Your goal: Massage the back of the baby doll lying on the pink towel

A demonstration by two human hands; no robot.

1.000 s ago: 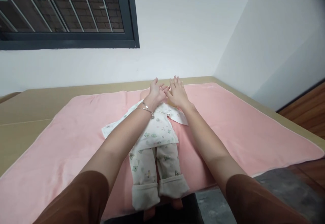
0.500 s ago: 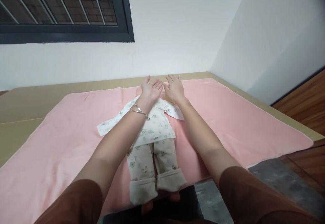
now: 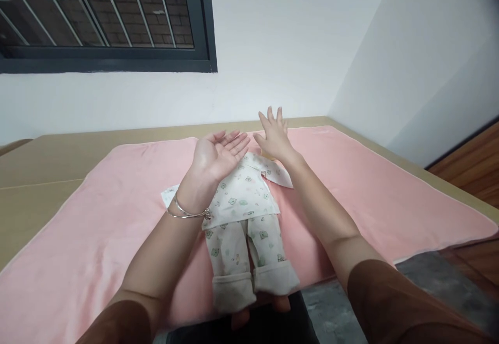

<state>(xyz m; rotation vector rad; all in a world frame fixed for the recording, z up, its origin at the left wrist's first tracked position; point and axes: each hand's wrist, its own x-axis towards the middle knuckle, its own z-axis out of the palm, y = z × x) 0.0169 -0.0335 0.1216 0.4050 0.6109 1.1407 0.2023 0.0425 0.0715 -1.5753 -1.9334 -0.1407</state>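
Note:
A small doll-like figure lies on its back, dressed in a white printed top (image 3: 249,190) and matching trousers (image 3: 265,240) with rolled cuffs. Two small feet (image 3: 281,303) poke out below the cuffs, at the near edge of the pink blanket (image 3: 351,193). My left hand (image 3: 222,154) is raised over the top's upper part, palm up and fingers stretched out, holding nothing. Close beside it, my right hand (image 3: 275,133) is also empty, its fingers spread, above the collar and one sleeve. Both hands hide the head area; my left forearm covers most of the other sleeve.
The blanket covers a tan padded surface (image 3: 47,162) against a white wall (image 3: 273,48). A dark-framed, barred window (image 3: 117,63) is at upper left. Wooden panelling (image 3: 471,162) stands at right, above a grey floor (image 3: 429,276).
My hands have moved apart. The left has come nearer, its palm turned further up; the right has risen and spread its fingers. The view has shifted slightly, while the clothed figure lies as before.

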